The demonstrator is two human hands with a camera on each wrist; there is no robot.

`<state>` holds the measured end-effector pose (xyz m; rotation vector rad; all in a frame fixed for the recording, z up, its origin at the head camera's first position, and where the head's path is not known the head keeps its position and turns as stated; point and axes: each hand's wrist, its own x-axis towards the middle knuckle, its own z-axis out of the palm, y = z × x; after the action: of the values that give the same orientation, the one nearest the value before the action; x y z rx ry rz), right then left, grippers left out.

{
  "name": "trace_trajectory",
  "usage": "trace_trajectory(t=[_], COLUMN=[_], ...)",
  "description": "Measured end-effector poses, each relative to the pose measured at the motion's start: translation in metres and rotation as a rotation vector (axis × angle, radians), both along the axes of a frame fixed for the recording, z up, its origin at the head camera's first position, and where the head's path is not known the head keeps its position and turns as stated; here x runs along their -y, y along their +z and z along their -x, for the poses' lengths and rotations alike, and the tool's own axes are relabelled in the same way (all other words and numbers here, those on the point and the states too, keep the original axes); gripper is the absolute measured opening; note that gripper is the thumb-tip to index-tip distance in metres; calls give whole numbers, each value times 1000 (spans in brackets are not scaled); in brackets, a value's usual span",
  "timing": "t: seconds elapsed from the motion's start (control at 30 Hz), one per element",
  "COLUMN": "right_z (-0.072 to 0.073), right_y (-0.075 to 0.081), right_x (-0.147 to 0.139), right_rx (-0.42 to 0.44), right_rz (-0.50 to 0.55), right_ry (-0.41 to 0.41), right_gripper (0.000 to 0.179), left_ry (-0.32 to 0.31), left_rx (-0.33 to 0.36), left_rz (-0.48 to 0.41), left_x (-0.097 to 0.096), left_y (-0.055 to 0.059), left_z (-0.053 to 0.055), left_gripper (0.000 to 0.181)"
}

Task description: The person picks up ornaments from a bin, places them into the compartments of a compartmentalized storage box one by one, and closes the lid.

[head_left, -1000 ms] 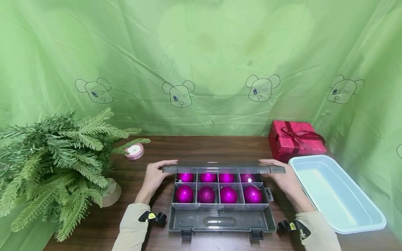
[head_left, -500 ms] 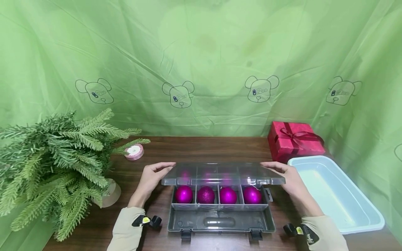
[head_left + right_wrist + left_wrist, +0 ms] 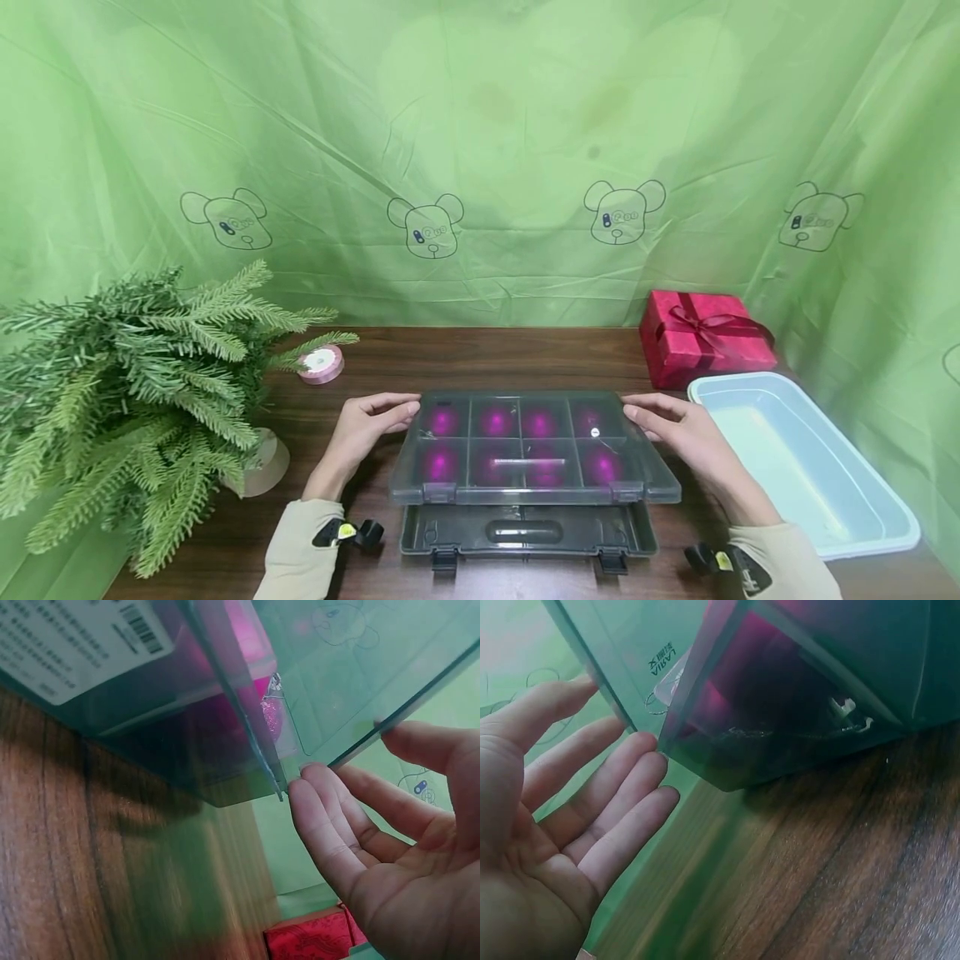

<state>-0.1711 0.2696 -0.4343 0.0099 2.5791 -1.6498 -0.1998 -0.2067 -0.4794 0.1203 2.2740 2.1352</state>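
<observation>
A grey see-through storage box [image 3: 450, 533] rests on the wooden table, its hinged lid [image 3: 536, 493] lowered over the divided compartments but tilted, with the front tray showing beneath. Magenta Christmas baubles [image 3: 271, 716] sit in the compartments, dimly visible through the lid. My left hand [image 3: 362, 433] touches the lid's back left edge with fairly straight fingertips. At the back right edge, my right hand [image 3: 686, 433] touches the lid likewise, its fingers extended. Two black latches [image 3: 445, 559] hang at the box's front.
An artificial pine tree [image 3: 172, 367] stands on the left beside a pink ribbon roll [image 3: 321, 363]. At the right are a red gift box [image 3: 705, 329] with a bow and a pale blue tray [image 3: 806, 467]. Green cloth [image 3: 517, 150] hangs behind the table.
The lid has swung down toward the front, from nearly edge-on to covering the baubles. Both hands have stayed by its back corners, shifting slightly.
</observation>
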Motion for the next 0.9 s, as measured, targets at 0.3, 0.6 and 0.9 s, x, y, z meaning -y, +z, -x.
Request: trace_trajectory(t=[0.3,0.6,0.9], right_z=[-1,-2,-3], right_y=[-5,-5,-6], right_x=[1,4,5], right_rx=[8,3,-26], right_rz=[-46,-142,-178], right_ry=[12,16,36], right_gripper=[50,52,50], left_ry=[-23,-28,-29], left_rx=[29,67,65], left_rz=[9,-11,88], left_x=[2,1,1], left_y=[1,4,6], left_z=[-3,-4,-4], left_gripper=[33,35,36])
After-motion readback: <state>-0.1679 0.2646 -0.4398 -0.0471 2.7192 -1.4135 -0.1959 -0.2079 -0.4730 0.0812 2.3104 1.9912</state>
